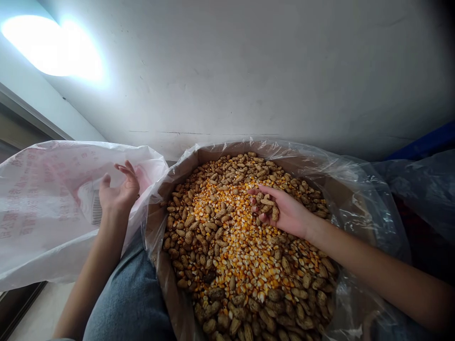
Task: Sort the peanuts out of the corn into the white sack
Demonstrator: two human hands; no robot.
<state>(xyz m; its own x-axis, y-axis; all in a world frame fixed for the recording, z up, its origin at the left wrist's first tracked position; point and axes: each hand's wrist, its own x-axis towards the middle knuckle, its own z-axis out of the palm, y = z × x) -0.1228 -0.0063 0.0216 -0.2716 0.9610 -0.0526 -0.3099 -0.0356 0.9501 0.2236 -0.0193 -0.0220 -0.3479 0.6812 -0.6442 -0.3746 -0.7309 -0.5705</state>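
A large box lined with a clear plastic bag [366, 199] holds yellow corn kernels [241, 251] mixed with unshelled peanuts [209, 227]. Over the kernels, right of the middle, my right hand [284, 208] is turned palm up with its fingers curled round several peanuts [267, 206]. To the left of the box, my left hand [121, 189] is raised over the white woven sack [42, 199]. Its fingers are apart, and nothing shows in them. The sack has faded red print and a barcode, and its mouth lies beside the box rim.
A pale wall [249, 71] rises right behind the box. My jeans-clad knee [131, 293] is against the box's left side. Clear plastic and a blue edge [426, 142] are at the right. A bright lamp [53, 47] shines at upper left.
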